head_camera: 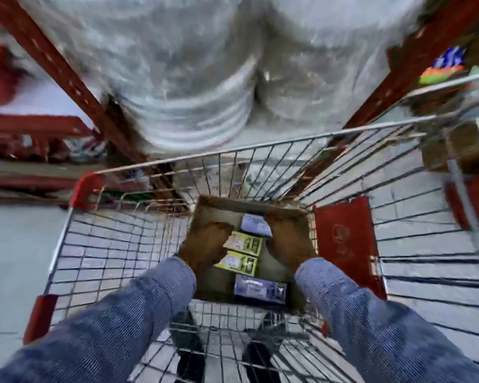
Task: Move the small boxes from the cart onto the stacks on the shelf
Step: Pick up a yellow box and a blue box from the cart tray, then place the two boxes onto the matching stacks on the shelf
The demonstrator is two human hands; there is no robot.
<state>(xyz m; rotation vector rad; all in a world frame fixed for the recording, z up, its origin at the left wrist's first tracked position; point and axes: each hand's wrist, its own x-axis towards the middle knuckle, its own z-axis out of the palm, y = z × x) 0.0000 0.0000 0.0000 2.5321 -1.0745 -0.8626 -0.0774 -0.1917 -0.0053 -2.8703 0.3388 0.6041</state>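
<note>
A wire shopping cart [122, 244] with red corners stands below me. Inside it sits an open cardboard carton [227, 203] holding small boxes: two yellow-green ones [244, 244], a purple one at the far end [255, 225] and a purple one at the near end [260, 290]. Both my hands reach down into the carton. My left hand [205, 244] is at the left side of the yellow-green boxes, my right hand [286, 239] at their right side and touching the far purple box. The blur hides how firmly the fingers grip.
Red steel shelf uprights [67, 76] frame plastic-wrapped pallet goods [191, 87] straight ahead. A red panel [346, 244] lines the cart's right side. A second cart rim [454, 87] and coloured packages [445, 64] lie at the right. Grey floor [11, 258] shows at left.
</note>
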